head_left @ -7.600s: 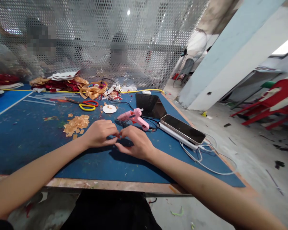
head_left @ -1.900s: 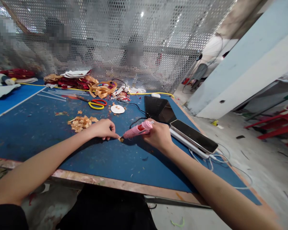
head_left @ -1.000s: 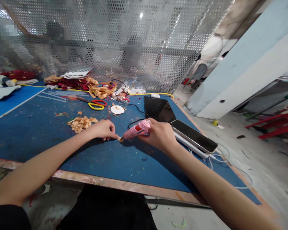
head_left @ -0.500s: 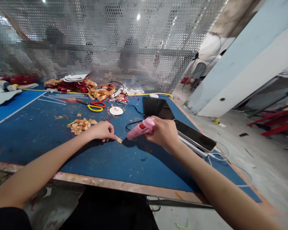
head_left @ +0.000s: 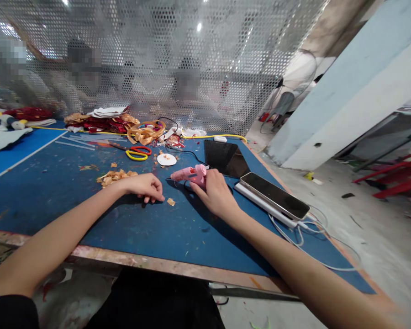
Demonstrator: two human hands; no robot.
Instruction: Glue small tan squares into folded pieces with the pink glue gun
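Observation:
My left hand (head_left: 144,186) rests on the blue table top (head_left: 157,228) with its fingers curled under and nothing in them. A small tan scrap (head_left: 171,201) lies just right of its fingertips, apart from them. My right hand (head_left: 214,194) is closed on the handle of a pink glue gun (head_left: 187,173). The gun lies low on the table with its nozzle pointing left, and its black cord loops beside it.
A pile of tan scraps (head_left: 115,177), a white disc (head_left: 166,159) and yellow-red scissors (head_left: 137,153) lie behind my hands. A dark tablet (head_left: 224,157) and a phone (head_left: 274,194) on a white pack with cables sit at right. Other people sit behind the perforated screen (head_left: 192,68).
My right hand has drawn the glue gun back from the tan scrap and lowered it onto the table. My left hand has let go of the scrap and pulled slightly left.

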